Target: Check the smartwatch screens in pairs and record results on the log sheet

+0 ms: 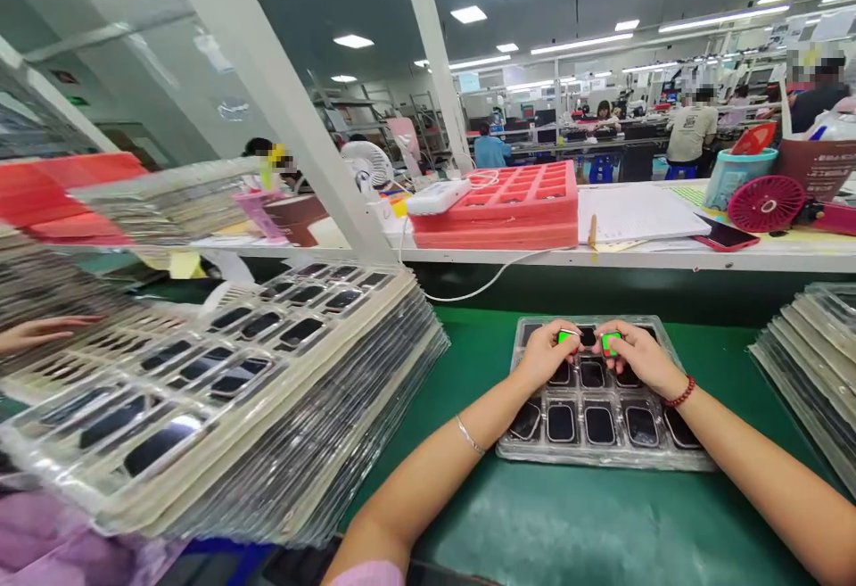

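Observation:
My left hand (543, 352) is closed on a small smartwatch (566, 338) whose screen is lit green, with the thumb against its face. In my right hand (643, 359) is a second smartwatch (610, 344), its screen showing green with some red, also pinched between thumb and fingers. Both hands are above a clear plastic tray (602, 458) on the green bench mat. Several square watches with dark screens (600, 425) sit in its pockets. My hands cover part of the back rows.
At left stands a tall stack of clear trays (361, 399), its top one holding dark watches; a co-worker's hand (46, 333) is beyond it. Another tray stack (812, 363) is at right. The shelf behind carries red foam trays (495, 231), papers (642, 214), a phone (726, 234) and a pink fan (766, 205).

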### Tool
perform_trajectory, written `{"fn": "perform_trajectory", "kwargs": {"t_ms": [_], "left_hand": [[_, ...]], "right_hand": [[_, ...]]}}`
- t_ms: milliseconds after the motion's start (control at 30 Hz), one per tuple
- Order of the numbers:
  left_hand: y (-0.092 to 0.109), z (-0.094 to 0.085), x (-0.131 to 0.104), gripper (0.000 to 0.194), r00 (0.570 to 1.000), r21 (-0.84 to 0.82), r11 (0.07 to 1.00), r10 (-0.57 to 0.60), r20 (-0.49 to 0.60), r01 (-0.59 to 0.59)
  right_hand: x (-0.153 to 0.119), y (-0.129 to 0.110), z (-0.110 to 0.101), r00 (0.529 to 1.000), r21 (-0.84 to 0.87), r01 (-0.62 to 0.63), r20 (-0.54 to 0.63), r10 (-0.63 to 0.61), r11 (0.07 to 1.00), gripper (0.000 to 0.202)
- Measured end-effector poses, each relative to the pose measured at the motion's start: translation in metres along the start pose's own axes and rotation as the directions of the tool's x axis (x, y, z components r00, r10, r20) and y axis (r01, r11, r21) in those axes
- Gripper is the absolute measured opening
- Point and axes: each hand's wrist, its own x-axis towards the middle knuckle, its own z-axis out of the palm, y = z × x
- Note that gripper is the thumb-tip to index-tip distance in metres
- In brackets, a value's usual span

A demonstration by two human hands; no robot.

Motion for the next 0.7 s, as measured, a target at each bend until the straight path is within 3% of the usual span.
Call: {"fn": "perform_trajectory", "kwargs": {"t_ms": [333,700], "left_hand": [[-0.001,-0.002,0.0,0.028,1.0,0.028,1.0,0.003,0.011,-0.003],[-0.004,-0.003,0.002,0.036,0.999,0.034,0.999,0.027,0.025,-0.028]], "right_hand": [[0.005,-0.002,-0.002,0.999,0.139,-0.028,0.028,0.024,0.99,0.025],[0.009,0.01,-0.001,0.999,0.129,0.047,0.014,-0.049,0.991,0.049]]}}
